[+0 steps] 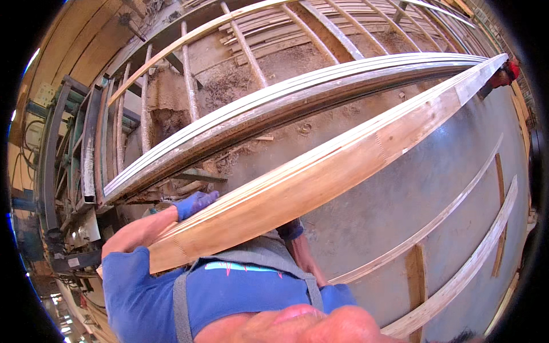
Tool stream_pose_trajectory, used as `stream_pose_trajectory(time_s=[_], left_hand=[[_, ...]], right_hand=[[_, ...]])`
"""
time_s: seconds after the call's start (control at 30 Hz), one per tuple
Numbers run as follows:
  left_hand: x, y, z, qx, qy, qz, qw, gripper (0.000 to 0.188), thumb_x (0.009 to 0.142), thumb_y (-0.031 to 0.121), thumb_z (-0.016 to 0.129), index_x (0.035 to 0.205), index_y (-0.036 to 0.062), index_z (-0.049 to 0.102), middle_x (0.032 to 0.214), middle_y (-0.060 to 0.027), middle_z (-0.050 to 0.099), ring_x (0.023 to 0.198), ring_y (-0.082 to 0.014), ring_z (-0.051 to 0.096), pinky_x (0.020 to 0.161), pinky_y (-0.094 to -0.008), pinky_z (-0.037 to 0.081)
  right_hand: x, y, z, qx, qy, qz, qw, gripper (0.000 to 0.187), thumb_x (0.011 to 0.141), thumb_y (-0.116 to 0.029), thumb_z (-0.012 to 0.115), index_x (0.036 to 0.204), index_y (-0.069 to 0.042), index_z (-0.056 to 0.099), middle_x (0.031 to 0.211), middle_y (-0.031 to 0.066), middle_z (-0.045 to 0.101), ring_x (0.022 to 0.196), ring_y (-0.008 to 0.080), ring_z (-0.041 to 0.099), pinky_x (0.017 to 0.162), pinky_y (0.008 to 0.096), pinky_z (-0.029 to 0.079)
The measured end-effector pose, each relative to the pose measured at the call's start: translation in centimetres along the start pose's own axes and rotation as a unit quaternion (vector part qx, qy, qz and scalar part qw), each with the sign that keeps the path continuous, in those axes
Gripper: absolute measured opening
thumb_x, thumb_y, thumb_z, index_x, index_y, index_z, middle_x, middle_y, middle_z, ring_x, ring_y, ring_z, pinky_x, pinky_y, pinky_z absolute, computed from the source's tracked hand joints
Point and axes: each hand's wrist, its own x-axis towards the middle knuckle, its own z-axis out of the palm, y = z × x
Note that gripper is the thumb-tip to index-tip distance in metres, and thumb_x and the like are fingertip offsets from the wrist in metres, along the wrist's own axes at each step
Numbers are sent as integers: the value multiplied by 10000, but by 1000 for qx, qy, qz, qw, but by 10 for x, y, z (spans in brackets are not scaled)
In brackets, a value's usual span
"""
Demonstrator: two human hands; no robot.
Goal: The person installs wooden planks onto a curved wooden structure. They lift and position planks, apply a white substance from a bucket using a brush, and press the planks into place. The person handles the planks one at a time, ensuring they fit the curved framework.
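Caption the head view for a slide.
Blue-gloved left hand holding long stacked wooden boards, with metal rollers beyond.

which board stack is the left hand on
The tan stack slanting across the middle, left hand on its edge; the white-edged stack and background planks lie farther off.

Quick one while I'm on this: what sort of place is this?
Most likely a woodworking shop or timber mill. The signs are the bundle of long wooden boards in front of the person, the conveyor-like row of rollers, and the piled planks beyond.
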Motion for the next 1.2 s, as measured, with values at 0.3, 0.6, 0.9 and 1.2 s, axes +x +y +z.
stream_pose_trajectory(time_s=[0.3, 0.6, 0.9, 1.2], left_hand=[[35, 38, -253, 109, -8, -3, 994, 630, 957, 588, 414, 997, 38, 718, 857, -54, 676, 797, -114, 556, 805, -336, 487], [139, 19, -426, -28, -131, -4, 991, 452, 917, 375, 613, 1283, 110, 607, 1082, 15, 673, 980, -82, 577, 864, -334, 483], [173, -49, -439, 6, -145, -57, 988, 625, 917, 595, 481, 1286, 103, 597, 1283, -63, 599, 1152, -159, 530, 1003, -386, 414], [-37, 97, -426, 42, 87, 302, 948, 405, 897, 431, 595, 799, 48, 685, 752, -163, 658, 579, -244, 593, 570, -385, 466]], right_hand=[[206, -55, 111, 467, 12, 162, 869, 565, 933, -426, 542, 1380, -100, 426, 1390, 96, 482, 1254, 261, 476, 1036, 446, 410], [347, -111, 97, 355, -15, 371, 858, 370, 943, -270, 569, 1235, -42, 558, 1145, 133, 646, 970, 270, 658, 772, 370, 534], [484, -176, 116, -179, -77, -139, 971, 303, 907, -309, 586, 1156, -147, 647, 1306, 77, 587, 1296, 284, 465, 1114, 480, 243], [461, -188, 104, -188, -65, -279, 939, 347, 1003, -302, 426, 1104, -54, 647, 1182, 127, 655, 1136, 323, 586, 991, 470, 376]])
